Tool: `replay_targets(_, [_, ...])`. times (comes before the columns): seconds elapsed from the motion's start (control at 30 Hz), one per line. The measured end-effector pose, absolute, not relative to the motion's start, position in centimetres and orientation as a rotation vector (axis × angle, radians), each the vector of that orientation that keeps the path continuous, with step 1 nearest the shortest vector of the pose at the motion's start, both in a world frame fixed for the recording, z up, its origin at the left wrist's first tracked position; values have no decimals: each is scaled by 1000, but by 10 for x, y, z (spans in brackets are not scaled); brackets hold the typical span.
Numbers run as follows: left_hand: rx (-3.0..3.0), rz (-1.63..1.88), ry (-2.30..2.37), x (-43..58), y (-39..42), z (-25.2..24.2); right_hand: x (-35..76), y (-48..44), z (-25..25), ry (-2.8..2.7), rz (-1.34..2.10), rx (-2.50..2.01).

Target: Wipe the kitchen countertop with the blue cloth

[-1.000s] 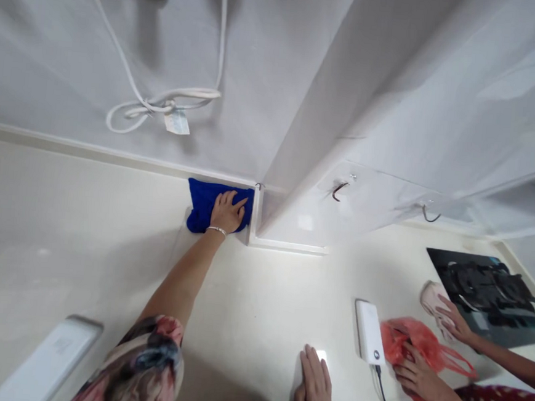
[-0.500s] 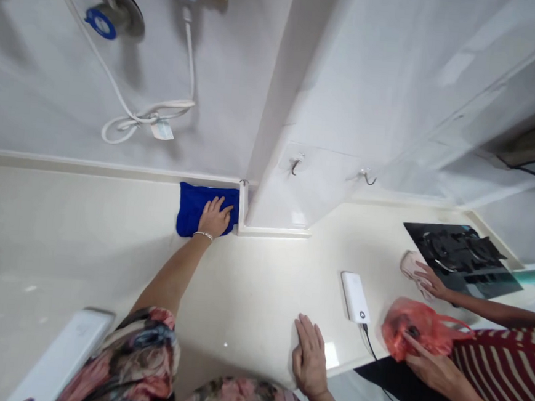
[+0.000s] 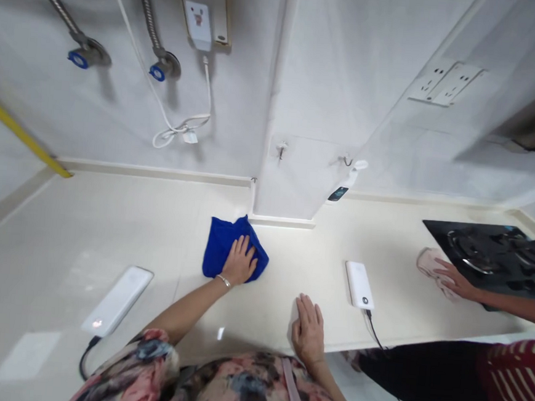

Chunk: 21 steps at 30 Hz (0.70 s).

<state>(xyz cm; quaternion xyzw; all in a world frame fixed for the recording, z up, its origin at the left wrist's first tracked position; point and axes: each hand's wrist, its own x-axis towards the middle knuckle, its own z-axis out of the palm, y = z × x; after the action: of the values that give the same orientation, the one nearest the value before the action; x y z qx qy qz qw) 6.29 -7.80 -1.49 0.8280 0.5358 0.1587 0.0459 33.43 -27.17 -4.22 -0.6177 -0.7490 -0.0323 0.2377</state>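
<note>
Left hand (image 3: 240, 261) lies flat, fingers spread wide, palm pressed down on a blue microfibre cloth (image 3: 227, 247); it pins the cloth rather than grips it. Right hand (image 3: 309, 329) rests open and flat on the cream countertop (image 3: 154, 228) near the front edge, holding nothing, apparently as a brace.

Head view, the only one supplied. The cloth sits bunched on the counter, just in front of the white wall pillar (image 3: 303, 104) and a little to its left, apart from the upstand at the pillar's foot. A white power bank (image 3: 117, 300) lies well to the left with a cable at its near end; a second white power bank (image 3: 358, 284), also cabled, lies to the right of the bracing hand. On the wall: a socket (image 3: 203, 7) with a plugged adapter and coiled white cord, and two valves with blue tags.

At far right another person's hand (image 3: 455, 282) presses a pinkish cloth (image 3: 431, 266) against the edge of the black gas hob (image 3: 499, 253); a striped sleeve shows below.

Assessment: wiping of the open counter surface is in hand. The next stroke, in my judgement, calls for steady downward pressure with the palm kept over the cloth, and for clearance from both power banks and their cables.
</note>
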Motion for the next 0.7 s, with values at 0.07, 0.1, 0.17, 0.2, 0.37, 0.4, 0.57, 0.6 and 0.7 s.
replay_targets(0.07, [2613, 460, 1483, 77, -101, -16, 334, -272, -43, -2046, -88, -1690])
replay_targets(0.1, [2645, 450, 1401, 84, -110, -17, 335, -272, -43, -2048, -86, -1687])
replay_targets(0.17, [2685, 441, 1246, 96, -120, -16, 336, -272, -45, -2056, -83, -1678])
replay_targets(0.2, [2693, 439, 1181, 101, -122, -16, 336, -273, -46, -2057, -84, -1674])
replay_targets(0.37, [2673, 451, 1040, 102, -106, -12, 340, -275, -53, -2058, -125, -1661])
replay_targets(0.4, [2662, 464, 1052, 96, -102, -11, 340, -275, -54, -2062, -133, -1657])
replay_targets(0.57, [2608, 463, 1202, 24, -84, -11, 340, -276, -53, -2076, -153, -1638])
replay_targets(0.6, [2600, 435, 1228, 5, -79, -10, 340, -276, -53, -2075, -157, -1638])
replay_targets(0.7, [2555, 378, 1377, -51, -64, -6, 341, -278, -54, -2072, -168, -1637])
